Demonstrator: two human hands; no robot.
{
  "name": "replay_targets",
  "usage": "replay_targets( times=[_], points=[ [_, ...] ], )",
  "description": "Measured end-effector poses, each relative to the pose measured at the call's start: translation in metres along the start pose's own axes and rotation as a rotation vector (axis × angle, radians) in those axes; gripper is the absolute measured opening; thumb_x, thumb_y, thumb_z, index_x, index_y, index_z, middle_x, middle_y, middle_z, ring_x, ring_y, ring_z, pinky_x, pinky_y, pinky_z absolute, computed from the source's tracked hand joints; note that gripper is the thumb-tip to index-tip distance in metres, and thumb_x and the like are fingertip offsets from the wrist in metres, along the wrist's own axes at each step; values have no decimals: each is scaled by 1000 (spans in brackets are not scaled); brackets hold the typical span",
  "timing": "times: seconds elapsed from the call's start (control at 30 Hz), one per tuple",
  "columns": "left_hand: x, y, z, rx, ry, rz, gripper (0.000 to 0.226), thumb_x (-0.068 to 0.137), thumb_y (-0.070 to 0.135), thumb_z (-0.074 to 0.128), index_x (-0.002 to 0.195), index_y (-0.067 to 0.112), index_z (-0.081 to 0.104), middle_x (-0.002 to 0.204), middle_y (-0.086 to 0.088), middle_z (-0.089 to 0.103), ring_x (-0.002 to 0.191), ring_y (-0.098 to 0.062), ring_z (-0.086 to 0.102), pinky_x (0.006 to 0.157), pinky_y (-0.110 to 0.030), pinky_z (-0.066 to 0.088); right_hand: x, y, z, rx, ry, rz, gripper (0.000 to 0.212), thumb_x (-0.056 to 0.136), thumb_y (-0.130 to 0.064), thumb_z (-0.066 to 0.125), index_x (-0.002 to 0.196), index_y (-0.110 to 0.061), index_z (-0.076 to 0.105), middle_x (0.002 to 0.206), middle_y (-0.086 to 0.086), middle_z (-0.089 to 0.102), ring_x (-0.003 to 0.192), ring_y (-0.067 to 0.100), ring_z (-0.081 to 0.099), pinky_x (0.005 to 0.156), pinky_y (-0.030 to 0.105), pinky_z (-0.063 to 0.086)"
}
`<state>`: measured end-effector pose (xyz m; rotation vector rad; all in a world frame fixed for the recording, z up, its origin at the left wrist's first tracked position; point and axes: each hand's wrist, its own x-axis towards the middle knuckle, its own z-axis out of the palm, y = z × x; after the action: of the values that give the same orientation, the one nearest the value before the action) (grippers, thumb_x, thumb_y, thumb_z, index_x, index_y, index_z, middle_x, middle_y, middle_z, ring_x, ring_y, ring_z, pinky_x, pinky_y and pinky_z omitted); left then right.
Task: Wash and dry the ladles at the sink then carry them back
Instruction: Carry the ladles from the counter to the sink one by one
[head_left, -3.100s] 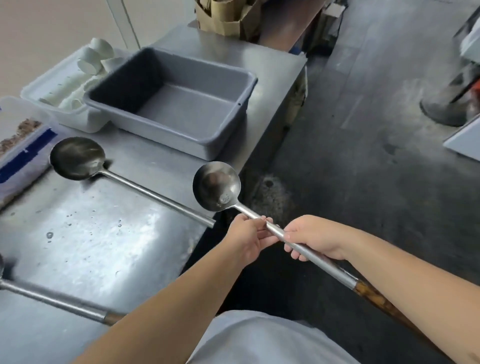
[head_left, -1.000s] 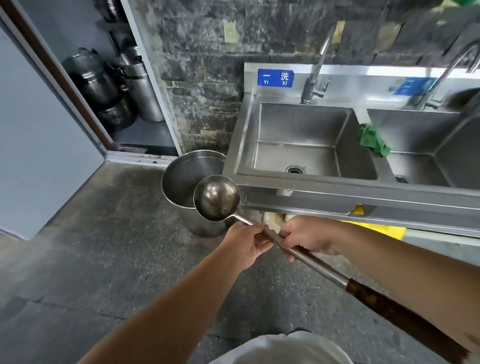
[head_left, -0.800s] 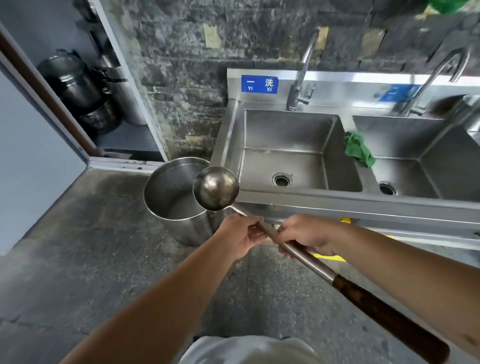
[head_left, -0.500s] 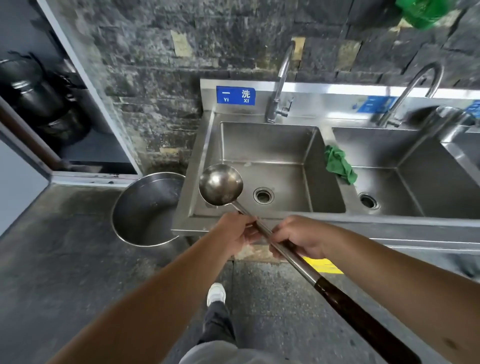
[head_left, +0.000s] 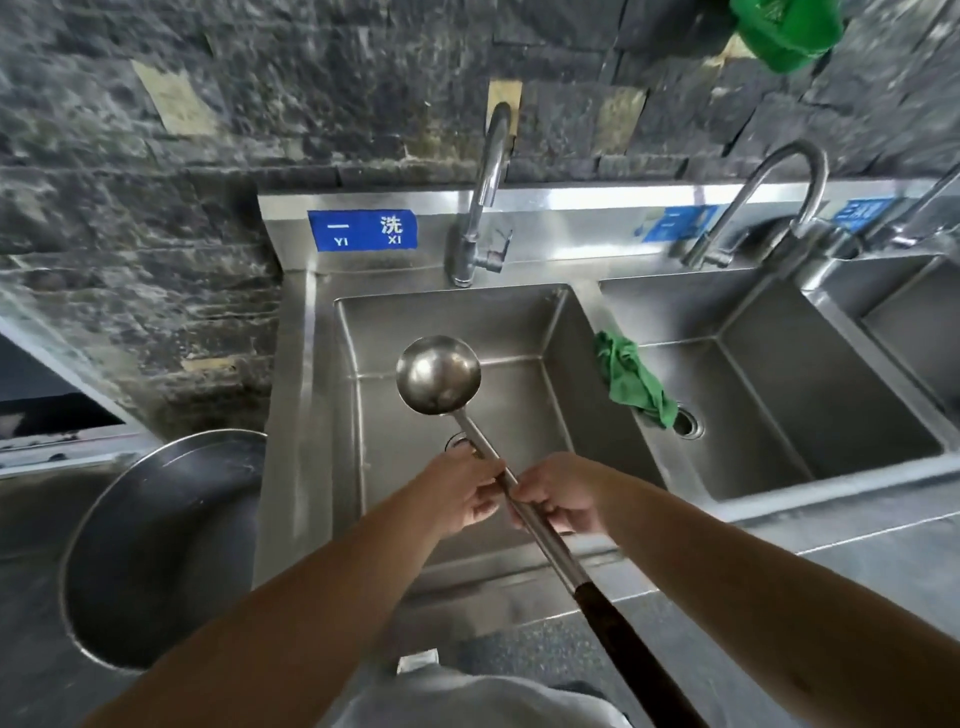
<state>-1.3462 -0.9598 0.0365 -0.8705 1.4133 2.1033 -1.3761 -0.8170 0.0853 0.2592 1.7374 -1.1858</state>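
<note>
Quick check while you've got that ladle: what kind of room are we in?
Most likely a commercial kitchen's wash-up area: a stainless multi-basin sink with gooseneck faucets, blue station labels on its backsplash, and a large steel stockpot on the floor beside it.

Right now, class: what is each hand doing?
Left hand: grips the ladle by its metal shaft.
Right hand: grips the same shaft, just behind.

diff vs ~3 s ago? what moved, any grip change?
The person carried the ladle from the steel table to the sink; its bowl now hangs over the left basin, no longer over the floor. Grip unchanged: left hand and right hand both hold the shaft. Green cloth stayed put.
</note>
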Motion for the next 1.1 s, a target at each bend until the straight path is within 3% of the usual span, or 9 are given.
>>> replay_targets(
  times=[0.13,0.3,0.47,0.6,0.77,0.93,1.1],
  points=[
    [39,23,-6,50,3,-73,16,94,7,55,94,23,54,75,2,63,68,-12,58,68,-27,40,39,-17,-6,98,72,79,12,95,3,53,88,3,63,72,14,67,66,22,67,65,29,57],
    [95,36,-13,55,38,-126,21,95,3,52,86,21,54,67,1,59,56,-10,51,52,-20,36,98,-32,-15,197,86,163,9,95,2,55,91,4,63,73,15,67,64,21,67,54,26,55],
    [143,40,-25,80,61,-123,17,92,1,54,93,17,60,72,-4,58,58,-14,52,53,-22,39,159,-35,-21,208,88,216,14,95,-1,57,104,6,64,85,17,70,68,21,69,47,23,53],
    [177,38,-35,67,108,-131,21,92,-2,54,94,18,61,71,-4,57,57,-16,51,50,-22,41,200,-36,-25,219,85,251,7,95,-3,58,93,2,64,86,16,71,75,23,69,65,31,59],
    [214,33,-46,16,155,-149,27,94,-1,53,99,24,62,72,-2,58,54,-15,47,49,-23,37,246,-33,-30,249,25,254,8,95,-3,58,95,2,65,95,18,71,87,26,69,90,39,57],
    [239,29,-51,-1,200,-174,39,95,-2,51,115,31,59,74,-1,58,50,-11,47,48,-21,38,275,-30,-29,298,-1,294,8,95,-1,56,94,3,62,87,16,68,79,24,66,83,35,57],
    [257,24,-54,3,221,-195,43,96,-4,48,124,28,57,78,-1,61,52,-11,54,47,-20,41,297,-25,-32,285,25,326,6,94,-1,57,92,3,62,92,17,70,85,26,67,89,39,57]
  ],
)
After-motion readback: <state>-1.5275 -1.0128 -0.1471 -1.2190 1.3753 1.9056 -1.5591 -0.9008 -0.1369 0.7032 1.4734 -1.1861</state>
